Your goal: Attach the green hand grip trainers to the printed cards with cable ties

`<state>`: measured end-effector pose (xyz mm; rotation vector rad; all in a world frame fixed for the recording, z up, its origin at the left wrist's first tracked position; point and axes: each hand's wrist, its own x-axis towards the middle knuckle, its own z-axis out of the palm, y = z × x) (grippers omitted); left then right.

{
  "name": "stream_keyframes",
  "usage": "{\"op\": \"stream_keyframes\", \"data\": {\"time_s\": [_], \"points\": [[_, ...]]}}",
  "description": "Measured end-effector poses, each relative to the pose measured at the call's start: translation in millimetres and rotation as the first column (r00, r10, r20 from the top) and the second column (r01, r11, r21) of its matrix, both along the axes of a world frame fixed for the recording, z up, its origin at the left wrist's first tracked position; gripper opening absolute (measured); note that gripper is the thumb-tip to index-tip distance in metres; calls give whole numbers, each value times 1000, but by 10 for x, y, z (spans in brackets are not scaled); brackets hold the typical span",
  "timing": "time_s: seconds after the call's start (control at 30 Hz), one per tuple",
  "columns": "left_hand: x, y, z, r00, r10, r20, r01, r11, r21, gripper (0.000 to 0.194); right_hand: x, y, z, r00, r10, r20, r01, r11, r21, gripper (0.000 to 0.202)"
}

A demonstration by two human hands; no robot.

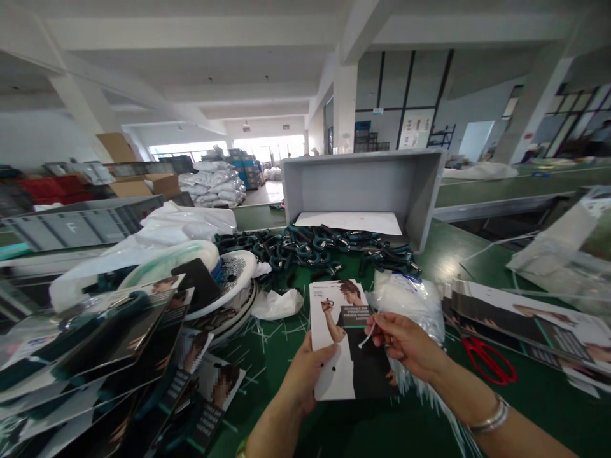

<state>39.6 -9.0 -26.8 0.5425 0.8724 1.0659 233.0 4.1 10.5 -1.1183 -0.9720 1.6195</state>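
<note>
A printed backing card (370, 372), white and black with a picture of a person, stands upright in front of me. My left hand (305, 372) grips its left edge, thumb across the front. Between the thumb and fingers of my right hand (413, 346) is a thin white cable tie (366, 336), held against the card's right half. Two small dark holes show low on the card's white part. Just behind it lies a plastic bag of white cable ties (408, 296), with loose ties hanging down under my right forearm.
Dark green handle-like pieces (305, 248) are heaped before a tipped grey bin (363, 184). Left are stacked cards with green pieces attached (119, 337) and a round white-rimmed container (238, 267). Red scissors (491, 362) lie right, beside more cards (539, 318). Tie scraps litter the green tabletop (272, 346).
</note>
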Motion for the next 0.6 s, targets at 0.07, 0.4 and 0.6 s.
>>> {"op": "stream_keyframes", "data": {"time_s": [0.07, 0.4, 0.6], "points": [[1, -23, -5, 1000, 14, 0, -14, 1000, 15, 70, -40, 11, -49, 999, 18, 45, -18, 1000, 10, 33], [72, -87, 43, 974, 222, -37, -215, 967, 139, 73, -75, -246, 212, -10, -417, 909, -641, 700, 314, 20], [96, -108, 51, 962, 253, -107, -233, 958, 170, 70, -84, -311, 277, -242, -569, 786, -764, 611, 207, 18]]}}
